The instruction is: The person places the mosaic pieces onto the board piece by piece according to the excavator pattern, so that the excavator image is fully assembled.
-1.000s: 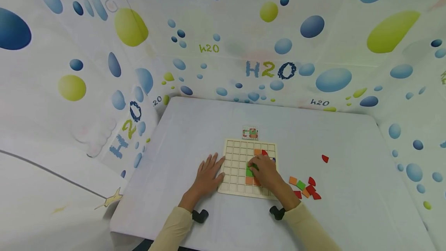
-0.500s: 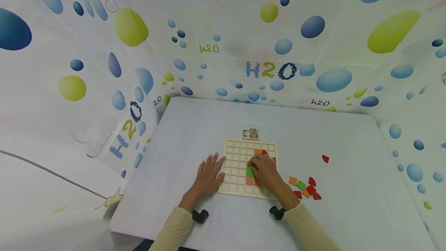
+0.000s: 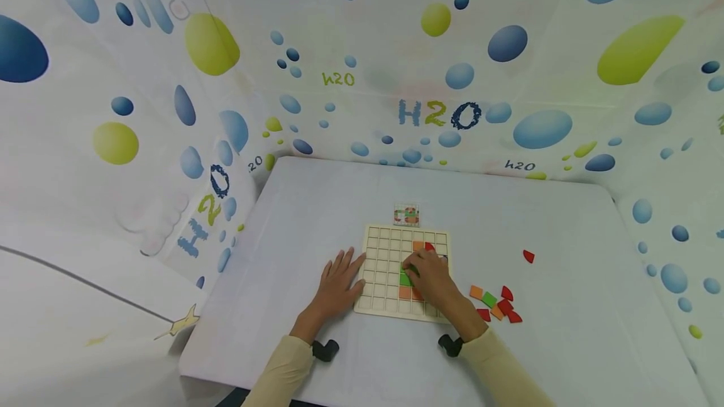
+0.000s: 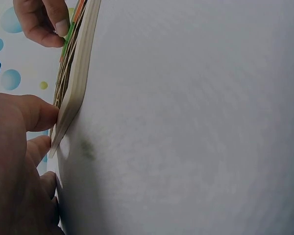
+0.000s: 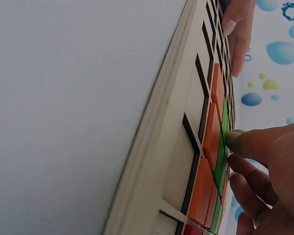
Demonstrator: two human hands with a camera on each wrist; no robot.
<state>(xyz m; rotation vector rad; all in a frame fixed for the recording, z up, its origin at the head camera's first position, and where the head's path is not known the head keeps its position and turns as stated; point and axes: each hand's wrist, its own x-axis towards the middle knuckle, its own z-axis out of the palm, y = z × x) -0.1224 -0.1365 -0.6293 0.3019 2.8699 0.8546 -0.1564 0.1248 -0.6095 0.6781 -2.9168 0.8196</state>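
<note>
A pale wooden grid board (image 3: pixel 380 269) lies on the white table, with orange, red and green tiles set in its right half. My left hand (image 3: pixel 337 284) rests beside the board with spread fingers, the thumb and index finger touching its left edge. Above the board's right half, my right hand (image 3: pixel 431 278) has bent fingers and pinches a green tile (image 5: pixel 224 120) among the set ones. Orange tiles (image 5: pixel 201 191) sit in the cells beside it. The right hand hides part of the coloured pattern in the head view.
A small pattern card (image 3: pixel 406 214) lies just beyond the board. Loose red, orange and green pieces (image 3: pixel 489 299) are heaped to the right of the board. One red quarter-round piece (image 3: pixel 528 257) lies apart, farther back.
</note>
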